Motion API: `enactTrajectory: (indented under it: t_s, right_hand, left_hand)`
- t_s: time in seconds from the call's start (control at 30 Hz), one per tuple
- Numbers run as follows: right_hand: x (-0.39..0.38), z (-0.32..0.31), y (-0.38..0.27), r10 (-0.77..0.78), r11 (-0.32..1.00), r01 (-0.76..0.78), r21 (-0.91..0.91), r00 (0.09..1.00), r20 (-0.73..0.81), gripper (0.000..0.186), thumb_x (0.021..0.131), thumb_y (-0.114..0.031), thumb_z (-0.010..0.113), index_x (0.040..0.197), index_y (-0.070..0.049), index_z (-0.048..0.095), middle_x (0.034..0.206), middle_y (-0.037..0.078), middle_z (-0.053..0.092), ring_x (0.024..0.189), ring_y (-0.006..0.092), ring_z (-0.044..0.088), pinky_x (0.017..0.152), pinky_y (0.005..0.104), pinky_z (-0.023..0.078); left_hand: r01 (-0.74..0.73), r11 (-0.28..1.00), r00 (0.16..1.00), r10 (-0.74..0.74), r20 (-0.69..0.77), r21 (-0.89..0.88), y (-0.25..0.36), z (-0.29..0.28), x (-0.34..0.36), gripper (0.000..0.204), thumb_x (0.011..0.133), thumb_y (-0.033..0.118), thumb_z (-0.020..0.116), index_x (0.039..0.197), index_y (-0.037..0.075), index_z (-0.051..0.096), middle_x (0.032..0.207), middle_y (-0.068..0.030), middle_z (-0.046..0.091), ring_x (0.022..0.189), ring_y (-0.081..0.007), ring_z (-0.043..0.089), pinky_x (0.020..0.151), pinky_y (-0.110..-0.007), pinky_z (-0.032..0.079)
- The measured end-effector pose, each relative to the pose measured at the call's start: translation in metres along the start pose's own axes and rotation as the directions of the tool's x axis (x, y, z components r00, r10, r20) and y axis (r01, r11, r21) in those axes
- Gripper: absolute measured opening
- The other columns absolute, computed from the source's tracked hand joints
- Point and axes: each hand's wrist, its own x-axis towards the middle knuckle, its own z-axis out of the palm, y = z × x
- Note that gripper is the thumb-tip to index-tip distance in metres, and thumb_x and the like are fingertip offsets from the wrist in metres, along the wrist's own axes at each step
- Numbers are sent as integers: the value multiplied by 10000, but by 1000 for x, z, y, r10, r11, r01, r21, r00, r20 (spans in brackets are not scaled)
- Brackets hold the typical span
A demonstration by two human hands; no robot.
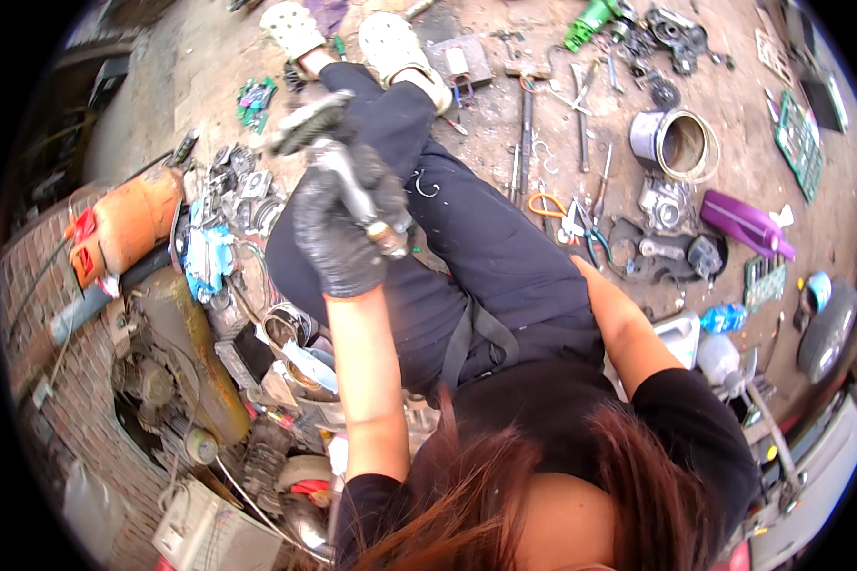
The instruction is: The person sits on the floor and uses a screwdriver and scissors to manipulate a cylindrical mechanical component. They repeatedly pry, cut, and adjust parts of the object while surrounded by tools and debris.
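My left hand (338, 233), in a dirty black glove, is closed around a metal gear shaft (352, 186) held over my left thigh. A toothed gear wheel (312, 124), blurred, sits at the far end of the shaft, and a brownish worn tip shows at the near end. My right forearm (628, 314) runs along the outside of my right thigh (514, 238); the hand at its end is hidden behind the leg. Beyond that thigh lie blue-handled pliers (595, 243) and an orange-handled tool (547, 202).
A hammer (527, 133) and several hand tools lie ahead. Right are a metal can (671, 143), greasy engine parts (676, 252) and a purple case (745, 224). An orange gas cylinder (133, 224), a rusty compressor tank (186, 352) and scrap parts crowd the left.
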Motion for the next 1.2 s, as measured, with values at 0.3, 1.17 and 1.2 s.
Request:
enactTrajectory:
  t_s: [0.3,1.17,1.2]
  right_hand:
    - [1,-20,7,-105,990,105,-94,994,-1,499,822,-438,470,1140,-61,542,1140,198,556,1068,344,529,868,414,433]
    - [-355,-206,-153,-729,196,961,197,277,-626,271,906,-125,485,1149,-6,504,931,61,632,779,98,516,712,241,406]
    - [-362,-205,-153,-746,208,978,-7,154,-648,300,907,-122,480,1179,5,479,967,86,626,901,149,574,811,289,425]
  left_hand:
    - [118,968,991,-100,-90,223,-33,-5,-67,576,739,233,687,1188,-10,422,845,-69,581,662,-201,604,543,-293,494]
    - [-86,989,995,92,-41,121,-5,44,-205,258,749,36,608,987,-3,515,795,-61,575,700,-112,564,611,-244,471]
    - [-108,979,994,104,32,172,-3,43,-210,249,758,48,608,984,-1,517,780,-59,579,686,-111,559,605,-235,471]
